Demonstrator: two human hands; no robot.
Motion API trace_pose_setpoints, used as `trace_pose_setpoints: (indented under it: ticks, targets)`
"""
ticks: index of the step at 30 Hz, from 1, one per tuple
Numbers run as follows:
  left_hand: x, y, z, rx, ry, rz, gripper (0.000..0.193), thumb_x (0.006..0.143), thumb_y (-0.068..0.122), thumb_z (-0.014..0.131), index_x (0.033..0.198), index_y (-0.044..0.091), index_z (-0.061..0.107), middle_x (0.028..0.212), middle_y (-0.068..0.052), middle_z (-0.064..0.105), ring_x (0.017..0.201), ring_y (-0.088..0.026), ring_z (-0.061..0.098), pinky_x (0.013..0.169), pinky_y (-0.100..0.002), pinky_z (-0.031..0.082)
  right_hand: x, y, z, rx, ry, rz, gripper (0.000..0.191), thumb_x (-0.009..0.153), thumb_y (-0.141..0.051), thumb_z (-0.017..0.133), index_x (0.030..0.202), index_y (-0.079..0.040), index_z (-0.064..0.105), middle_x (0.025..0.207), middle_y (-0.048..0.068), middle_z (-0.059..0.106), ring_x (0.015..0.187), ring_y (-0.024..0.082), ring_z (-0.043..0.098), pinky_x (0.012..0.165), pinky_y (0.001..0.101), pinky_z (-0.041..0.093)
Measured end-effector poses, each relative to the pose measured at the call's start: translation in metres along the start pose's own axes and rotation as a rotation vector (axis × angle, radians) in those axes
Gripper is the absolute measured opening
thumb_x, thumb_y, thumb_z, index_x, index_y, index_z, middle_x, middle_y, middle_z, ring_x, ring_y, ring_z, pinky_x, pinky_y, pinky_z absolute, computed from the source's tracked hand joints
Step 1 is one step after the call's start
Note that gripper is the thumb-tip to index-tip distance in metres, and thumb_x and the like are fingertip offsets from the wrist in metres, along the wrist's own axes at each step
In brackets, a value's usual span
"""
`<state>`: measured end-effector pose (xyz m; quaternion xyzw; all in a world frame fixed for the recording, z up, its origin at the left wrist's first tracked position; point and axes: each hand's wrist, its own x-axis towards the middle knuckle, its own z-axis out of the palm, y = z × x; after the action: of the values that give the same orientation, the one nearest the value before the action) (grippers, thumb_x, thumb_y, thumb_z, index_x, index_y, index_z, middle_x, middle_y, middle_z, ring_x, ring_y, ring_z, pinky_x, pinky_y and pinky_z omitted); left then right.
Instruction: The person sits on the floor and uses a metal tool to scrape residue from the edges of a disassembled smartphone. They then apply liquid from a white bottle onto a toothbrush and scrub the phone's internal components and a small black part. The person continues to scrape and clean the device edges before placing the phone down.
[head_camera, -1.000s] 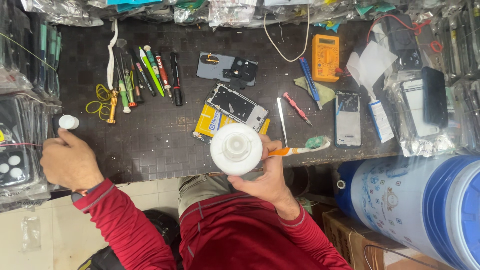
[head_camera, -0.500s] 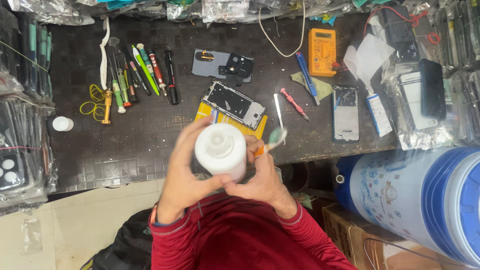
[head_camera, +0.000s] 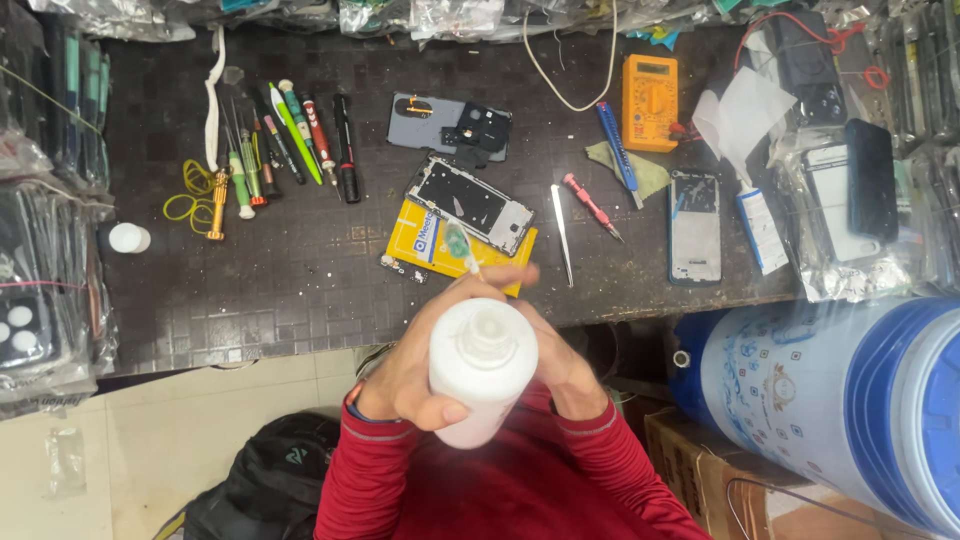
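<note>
An open white plastic bottle (head_camera: 483, 365) is held upright over my lap, just in front of the table edge. My left hand (head_camera: 400, 375) wraps around its left side. My right hand (head_camera: 562, 362) rests against its right side and pinches a toothbrush (head_camera: 458, 243), whose pale green head points up over the table. Beyond the brush head lies an opened phone frame (head_camera: 470, 203) on a yellow packet (head_camera: 418, 240). The bottle's white cap (head_camera: 128, 238) stands at the table's left.
Dark worktable (head_camera: 290, 290) holds a row of screwdrivers (head_camera: 290, 130), a grey back cover (head_camera: 425, 120), tweezers (head_camera: 562, 235), a red screwdriver (head_camera: 592, 207), an orange multimeter (head_camera: 649, 88) and a blue phone frame (head_camera: 694, 225). Bagged parts line the edges. A blue-white barrel (head_camera: 830, 400) stands right, a black backpack (head_camera: 260, 480) below.
My left hand left the cap at the table's left and came onto the bottle. The toothbrush swung from pointing right to pointing up, and the bottle dropped closer to my lap.
</note>
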<state>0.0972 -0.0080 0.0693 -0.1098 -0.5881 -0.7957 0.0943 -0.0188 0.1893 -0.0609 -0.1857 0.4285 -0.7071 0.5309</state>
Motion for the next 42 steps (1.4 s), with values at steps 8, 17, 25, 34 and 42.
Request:
trace_pose_setpoints:
  ticks: [8, 17, 25, 34, 42]
  targets:
    - [-0.008, -0.006, 0.002, -0.024, 0.132, -0.068, 0.106, 0.076, 0.069, 0.073, 0.144, -0.005, 0.041, 0.128, -0.015, 0.058, 0.120, -0.024, 0.059, 0.109, -0.037, 0.046, -0.002, -0.027, 0.043, -0.343, 0.013, 0.130, 0.061, 0.106, -0.035, 0.050, 0.152, 0.003, 0.043, 0.153, 0.013, 0.052, 0.138, 0.019, 0.051, 0.115, 0.0358, 0.043]
    - [-0.002, -0.002, 0.013, 0.183, 0.336, -0.004, 0.094, 0.083, 0.058, 0.076, 0.145, -0.004, 0.042, 0.133, -0.014, 0.057, 0.124, -0.022, 0.058, 0.111, -0.037, 0.046, -0.031, -0.055, 0.084, -0.341, -0.053, -0.168, 0.123, 0.079, -0.051, 0.085, 0.163, -0.001, 0.010, 0.162, 0.012, 0.035, 0.151, 0.023, 0.034, 0.125, 0.0392, 0.030]
    - [-0.005, -0.003, 0.025, 0.251, 0.248, -0.061, 0.078, 0.105, 0.050, 0.054, 0.154, -0.003, 0.025, 0.148, -0.015, 0.046, 0.140, -0.027, 0.047, 0.119, -0.042, 0.036, -0.036, -0.067, 0.089, -0.417, 0.221, -0.238, 0.099, 0.076, -0.021, 0.084, 0.157, 0.002, 0.032, 0.146, 0.014, 0.053, 0.136, 0.021, 0.051, 0.115, 0.0390, 0.042]
    - [0.006, -0.027, 0.028, -0.096, 0.544, -0.072, 0.047, 0.111, 0.012, 0.044, 0.149, 0.002, 0.018, 0.135, -0.022, 0.055, 0.100, -0.017, 0.057, 0.074, -0.026, 0.047, -0.045, -0.073, 0.065, -0.425, 0.302, -0.400, 0.099, 0.077, -0.024, 0.084, 0.156, 0.005, 0.032, 0.147, 0.017, 0.053, 0.136, 0.025, 0.054, 0.116, 0.0407, 0.044]
    - [0.009, -0.014, 0.025, -0.266, 0.531, -0.319, 0.042, 0.105, 0.022, 0.052, 0.140, -0.002, 0.052, 0.096, -0.017, 0.070, 0.054, -0.009, 0.060, 0.042, -0.023, 0.045, -0.045, -0.097, 0.038, -0.515, 0.405, -0.579, 0.101, 0.080, -0.045, 0.087, 0.152, 0.007, 0.040, 0.142, 0.017, 0.060, 0.131, 0.024, 0.062, 0.115, 0.0381, 0.049]
